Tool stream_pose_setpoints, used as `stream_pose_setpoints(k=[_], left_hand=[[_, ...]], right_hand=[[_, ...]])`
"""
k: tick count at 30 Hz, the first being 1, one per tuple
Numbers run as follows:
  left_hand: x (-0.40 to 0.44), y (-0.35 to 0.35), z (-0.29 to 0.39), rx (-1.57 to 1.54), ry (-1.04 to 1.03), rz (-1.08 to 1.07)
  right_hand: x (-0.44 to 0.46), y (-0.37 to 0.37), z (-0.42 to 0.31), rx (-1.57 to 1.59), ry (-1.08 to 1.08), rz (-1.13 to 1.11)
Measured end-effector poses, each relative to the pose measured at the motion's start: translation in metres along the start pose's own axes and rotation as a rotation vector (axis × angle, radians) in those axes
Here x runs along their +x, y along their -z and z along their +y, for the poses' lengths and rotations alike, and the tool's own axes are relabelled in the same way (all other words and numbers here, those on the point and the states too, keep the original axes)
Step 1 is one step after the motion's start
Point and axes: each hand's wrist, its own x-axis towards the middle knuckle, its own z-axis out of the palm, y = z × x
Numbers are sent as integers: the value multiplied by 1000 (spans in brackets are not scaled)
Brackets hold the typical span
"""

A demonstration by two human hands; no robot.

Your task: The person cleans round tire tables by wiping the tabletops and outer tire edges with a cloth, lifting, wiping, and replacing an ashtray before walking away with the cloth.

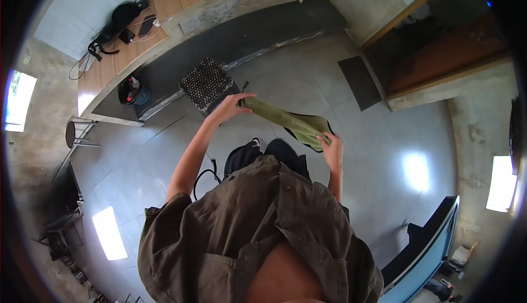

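A green cloth (288, 120) with dark edging is stretched in the air between my two hands, in front of my body. Its left end is bunched into a narrow roll, gripped by my left hand (229, 108) with thumb and fingers around it. Toward the right the cloth fans out wider and hangs in folds. My right hand (332, 150) pinches it near that wider end, fingers closed on the fabric. Just beyond my left hand, a black-and-white patterned stool (207, 85) stands on the floor.
A wooden counter (123, 64) at upper left carries phones, cables and a black bag. Below it stands a bin (133, 91). A dark mat (359, 82) lies by the doorway. A round stool (71, 134) is at left, and a large screen-like panel (422, 248) at lower right.
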Motion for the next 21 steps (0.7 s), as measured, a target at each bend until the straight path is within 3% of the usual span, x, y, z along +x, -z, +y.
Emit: stream_pose_setpoints(k=[2, 5, 7, 13, 18, 19, 21], left_hand=[[49, 23, 8, 227, -61, -107], [125, 50, -11, 581, -22, -48], [180, 66, -14, 605, -74, 109], [367, 141, -26, 665, -69, 410], [512, 218, -40, 844, 56, 638], [530, 224, -46, 868, 114, 652], [565, 233, -63, 912, 225, 697]], right_hand=[[61, 5, -12, -68, -6, 42], [165, 4, -16, -188, 82, 155], [243, -4, -14, -182, 174, 271], [510, -8, -37, -40, 414, 266], [758, -26, -122, -26, 638, 363], [789, -41, -135, 22, 626, 426], [823, -72, -166, 92, 735, 344]])
